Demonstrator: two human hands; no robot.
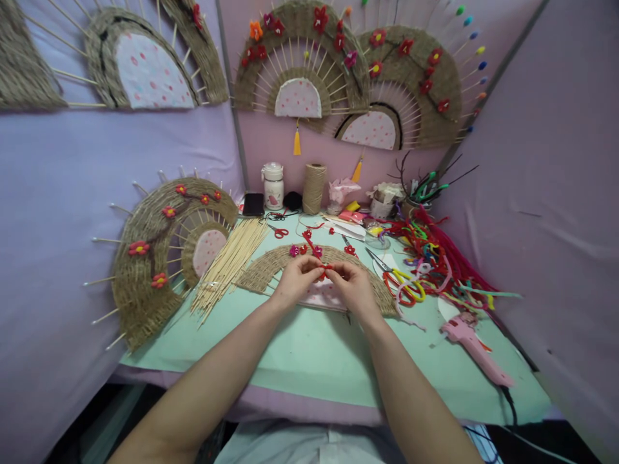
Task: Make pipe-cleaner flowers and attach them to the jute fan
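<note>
The left hand (pixel 300 281) and right hand (pixel 355 287) are close together, fingertips pinched on a red pipe cleaner (pixel 324 273) above the fan (pixel 268 265) that lies on the table (pixel 309 364). Sticks (pixel 231 261) lie left of the fan, yellow scissors (pixel 414 291) just beside its right end, and a pink glue gun (pixel 476 353) farther right, nearer the front edge

No text, brand or number can be read; a pink motif (pixel 274 200) marks the white bottle (pixel 273 183) near the tabletop's (pixel 309 367) back edge.
</note>
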